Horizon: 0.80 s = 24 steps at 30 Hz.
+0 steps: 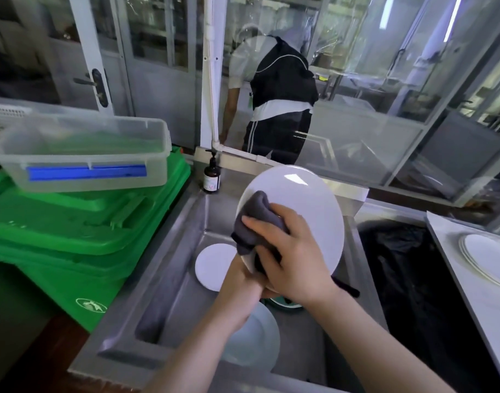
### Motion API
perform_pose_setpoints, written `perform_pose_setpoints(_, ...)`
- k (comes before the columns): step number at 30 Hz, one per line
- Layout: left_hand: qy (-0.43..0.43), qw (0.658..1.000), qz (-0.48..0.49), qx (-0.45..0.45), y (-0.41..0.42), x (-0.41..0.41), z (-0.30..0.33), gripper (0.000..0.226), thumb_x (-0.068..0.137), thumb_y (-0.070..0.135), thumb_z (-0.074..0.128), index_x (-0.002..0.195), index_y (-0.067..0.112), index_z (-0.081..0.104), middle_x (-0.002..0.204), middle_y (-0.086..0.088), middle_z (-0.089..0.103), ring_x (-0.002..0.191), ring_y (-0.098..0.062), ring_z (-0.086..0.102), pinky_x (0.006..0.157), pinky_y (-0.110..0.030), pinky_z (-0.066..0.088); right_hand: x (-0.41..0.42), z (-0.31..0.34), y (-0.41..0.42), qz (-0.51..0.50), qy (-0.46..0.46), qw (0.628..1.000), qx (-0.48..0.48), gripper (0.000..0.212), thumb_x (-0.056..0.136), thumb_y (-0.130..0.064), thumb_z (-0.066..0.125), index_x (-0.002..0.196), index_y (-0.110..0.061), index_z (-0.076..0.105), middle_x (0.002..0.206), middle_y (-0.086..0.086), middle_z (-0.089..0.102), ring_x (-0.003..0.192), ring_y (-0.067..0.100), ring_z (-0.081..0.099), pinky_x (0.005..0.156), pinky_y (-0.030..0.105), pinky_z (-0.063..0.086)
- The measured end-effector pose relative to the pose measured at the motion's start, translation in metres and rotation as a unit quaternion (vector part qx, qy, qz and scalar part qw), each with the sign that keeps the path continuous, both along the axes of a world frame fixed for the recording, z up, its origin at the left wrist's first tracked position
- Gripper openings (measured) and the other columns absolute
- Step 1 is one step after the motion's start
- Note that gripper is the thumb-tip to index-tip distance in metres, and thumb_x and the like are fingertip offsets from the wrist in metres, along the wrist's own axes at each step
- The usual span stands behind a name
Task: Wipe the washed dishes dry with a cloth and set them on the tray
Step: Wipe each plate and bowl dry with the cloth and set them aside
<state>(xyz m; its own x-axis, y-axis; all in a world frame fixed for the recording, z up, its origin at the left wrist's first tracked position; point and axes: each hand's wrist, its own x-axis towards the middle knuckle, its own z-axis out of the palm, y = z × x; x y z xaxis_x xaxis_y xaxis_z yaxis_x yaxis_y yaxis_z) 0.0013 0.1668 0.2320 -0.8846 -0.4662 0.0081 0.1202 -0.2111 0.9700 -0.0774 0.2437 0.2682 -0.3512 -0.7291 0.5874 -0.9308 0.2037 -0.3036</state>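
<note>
The large white plate (308, 211) is held tilted, nearly on edge, above the steel sink (163, 282). The left hand (243, 285) grips the plate at its lower rim, fingers curled round the edge; most of this hand is hidden behind the right hand. The right hand (294, 256) lies on the plate's near face, fingers curled over a bunched grey cloth (254, 217) and pressing it against the lower left part of the plate. The cloth sticks out above and to the left of the right hand's fingertips.

Inside the sink, a small white plate (211, 265) lies flat just left of the hands. A second pale plate (257, 341) lies in the sink below the left forearm. A green-rimmed dish (282, 303) is partly visible under the right wrist.

A brown pump bottle (211, 177) stands at the sink's far left corner. Green bins (72, 236) stand left of the sink, with a clear plastic box (81, 154) on top. Right of the sink, stacked white plates (490, 259) rest on the counter (453, 268). Beyond the sink, a person (274, 100) stands behind a glass partition.
</note>
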Motion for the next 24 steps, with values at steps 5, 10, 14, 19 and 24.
perform_pose_setpoints(5,-0.014,0.999,-0.040,-0.012,0.001,0.004,-0.004,0.044,0.072,0.006,0.046,0.094,0.036,0.070,0.093,-0.001,0.073,0.089,-0.015,0.070,0.066,-0.033,0.059,-0.046,0.013,0.009,-0.149,-0.032,0.985,-0.079,0.045,0.084,-0.007,0.066,0.126,-0.023,0.063,0.129,0.016,0.050,0.111,0.032,0.054,0.090,0.018,0.033)
perform_pose_setpoints(10,-0.017,0.998,-0.057,-0.005,0.004,0.005,-0.005,0.043,0.074,0.008,0.047,0.097,0.040,0.065,0.099,0.007,0.072,0.089,-0.009,0.069,0.063,-0.023,0.055,-0.078,0.013,0.021,-0.299,-0.132,0.933,-0.150,0.045,0.092,-0.021,0.058,0.135,-0.031,0.052,0.137,0.007,0.039,0.117,0.023,0.049,0.092,0.020,0.032)
perform_pose_setpoints(14,-0.024,0.998,-0.061,-0.021,0.008,0.002,-0.006,0.047,0.074,0.007,0.047,0.111,0.031,0.061,0.102,0.005,0.072,0.094,-0.011,0.068,0.070,-0.033,0.060,-0.066,0.013,0.008,-0.278,-0.121,0.941,-0.151,0.048,0.090,-0.022,0.060,0.136,-0.029,0.051,0.137,0.008,0.039,0.119,0.020,0.045,0.092,0.013,0.028)
perform_pose_setpoints(19,-0.018,0.998,-0.053,-0.027,0.009,-0.002,-0.009,0.043,0.080,0.005,0.050,0.108,0.035,0.062,0.101,0.009,0.072,0.096,-0.008,0.068,0.068,-0.031,0.059,-0.015,0.008,-0.012,-0.067,-0.003,0.996,-0.058,0.042,0.085,-0.014,0.056,0.126,-0.017,0.062,0.129,0.018,0.052,0.109,0.037,0.054,0.096,0.030,0.040)
perform_pose_setpoints(24,-0.008,0.997,-0.071,-0.009,0.007,-0.004,-0.012,0.042,0.073,0.010,0.052,0.107,0.031,0.064,0.104,0.000,0.071,0.100,-0.017,0.067,0.071,-0.044,0.060,-0.022,0.007,-0.007,-0.006,0.005,1.000,-0.005,0.038,0.086,-0.009,0.060,0.122,-0.016,0.065,0.129,0.014,0.054,0.108,0.038,0.055,0.092,0.044,0.046)
